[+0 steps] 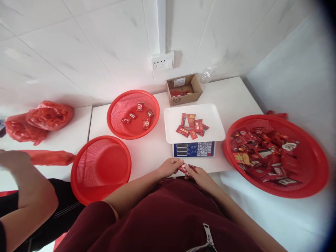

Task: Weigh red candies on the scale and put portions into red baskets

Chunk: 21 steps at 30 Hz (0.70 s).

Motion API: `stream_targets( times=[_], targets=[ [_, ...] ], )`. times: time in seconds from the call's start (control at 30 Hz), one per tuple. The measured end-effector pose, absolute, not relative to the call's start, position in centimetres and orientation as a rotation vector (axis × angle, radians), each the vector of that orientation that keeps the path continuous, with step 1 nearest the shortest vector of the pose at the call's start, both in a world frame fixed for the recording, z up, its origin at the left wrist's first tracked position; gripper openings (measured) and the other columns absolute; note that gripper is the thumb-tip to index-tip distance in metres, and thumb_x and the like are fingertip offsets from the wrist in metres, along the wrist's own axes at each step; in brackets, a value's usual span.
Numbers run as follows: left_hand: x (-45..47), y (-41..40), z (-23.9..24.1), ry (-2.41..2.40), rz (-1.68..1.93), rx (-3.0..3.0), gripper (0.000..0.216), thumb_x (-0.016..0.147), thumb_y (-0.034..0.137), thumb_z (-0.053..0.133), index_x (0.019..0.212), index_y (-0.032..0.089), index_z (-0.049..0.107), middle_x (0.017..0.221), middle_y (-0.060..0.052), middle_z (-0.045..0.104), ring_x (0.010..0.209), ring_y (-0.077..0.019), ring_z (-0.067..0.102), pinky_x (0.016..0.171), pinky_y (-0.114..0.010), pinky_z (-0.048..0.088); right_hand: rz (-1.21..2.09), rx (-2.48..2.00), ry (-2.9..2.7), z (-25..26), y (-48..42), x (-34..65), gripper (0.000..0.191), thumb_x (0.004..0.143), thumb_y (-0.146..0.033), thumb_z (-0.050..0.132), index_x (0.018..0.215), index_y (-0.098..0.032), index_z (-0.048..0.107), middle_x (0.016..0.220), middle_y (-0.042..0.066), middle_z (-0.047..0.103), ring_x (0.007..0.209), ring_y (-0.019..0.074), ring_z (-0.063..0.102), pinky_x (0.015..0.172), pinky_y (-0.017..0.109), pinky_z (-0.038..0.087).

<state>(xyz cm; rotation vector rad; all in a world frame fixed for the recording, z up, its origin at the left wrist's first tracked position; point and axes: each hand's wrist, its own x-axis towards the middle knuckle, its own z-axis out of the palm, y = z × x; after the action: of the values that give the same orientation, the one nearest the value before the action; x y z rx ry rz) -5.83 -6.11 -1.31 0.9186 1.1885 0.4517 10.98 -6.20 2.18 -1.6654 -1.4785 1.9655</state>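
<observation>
My left hand [170, 166] and my right hand [197, 174] meet at the table's near edge, each pinching one end of a small red snack packet [186, 168]. Just beyond them stands a digital scale [193, 149] with a white tray [173, 122] that carries several red packets [191, 126]. A large red basket [315, 175] full of red packets sits to my right. To my left are a red basket [115, 115] holding several small packets and an empty red basket [101, 168].
An open cardboard box [184, 89] stands against the tiled wall below a socket [162, 63]. Red plastic bags [39, 120] lie on the far left table. Another person's arm [23, 199] reaches in at the lower left.
</observation>
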Motion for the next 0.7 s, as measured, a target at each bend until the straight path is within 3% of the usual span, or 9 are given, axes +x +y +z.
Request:
stream_targets(
  times=[0.23,0.37,0.47,0.57,0.7],
  targets=[
    [-6.9,-6.8,-2.4,1.235,0.466,0.892,0.051,0.076,0.069,0.049,0.067,0.018,0.048,0.052,0.007,0.044,0.048,-0.0080,0.037,0.052,-0.025,0.030,2.008,-1.641,-1.268,0.4,-7.7,10.0,0.053,0.075,-0.068,0.052,0.070,-0.017,0.064,0.072,0.005,0.066,0.072,0.0193,0.057,0.080,0.036,0.042],
    [-7.3,-6.7,-2.0,1.206,0.530,0.817,0.053,0.078,0.071,0.042,0.069,0.019,0.048,0.051,0.007,0.044,0.049,-0.0093,0.041,0.054,-0.025,0.034,1.973,-1.585,-0.758,0.7,-7.6,10.7,0.044,0.068,-0.063,0.067,0.070,-0.019,0.062,0.067,0.000,0.060,0.068,0.0155,0.056,0.079,0.035,0.046],
    [-8.0,-6.5,-1.7,1.222,0.508,0.774,0.053,0.076,0.072,0.044,0.074,0.018,0.050,0.054,0.006,0.046,0.051,-0.0098,0.045,0.056,-0.025,0.037,1.773,-1.521,-0.411,0.8,-6.7,13.4,0.040,0.062,-0.058,0.076,0.072,-0.023,0.059,0.067,-0.003,0.058,0.068,0.0141,0.057,0.081,0.034,0.050],
    [-8.8,-6.5,-1.8,1.240,0.470,0.805,0.052,0.077,0.070,0.045,0.077,0.018,0.051,0.057,0.005,0.049,0.054,-0.0103,0.047,0.059,-0.026,0.039,1.513,-1.517,-0.377,0.8,-5.5,17.4,0.039,0.067,-0.064,0.066,0.078,-0.027,0.058,0.078,0.001,0.065,0.076,0.0173,0.061,0.083,0.038,0.052],
    [-9.6,-6.7,-2.2,1.295,0.373,0.957,0.046,0.084,0.063,0.038,0.081,0.019,0.052,0.061,0.004,0.053,0.058,-0.0124,0.050,0.063,-0.027,0.042,1.322,-1.643,-0.543,0.7,-4.5,21.4,0.057,0.079,-0.068,0.045,0.121,-0.030,0.052,0.116,0.009,0.065,0.105,0.0231,0.062,0.091,0.043,0.050]
  ],
)
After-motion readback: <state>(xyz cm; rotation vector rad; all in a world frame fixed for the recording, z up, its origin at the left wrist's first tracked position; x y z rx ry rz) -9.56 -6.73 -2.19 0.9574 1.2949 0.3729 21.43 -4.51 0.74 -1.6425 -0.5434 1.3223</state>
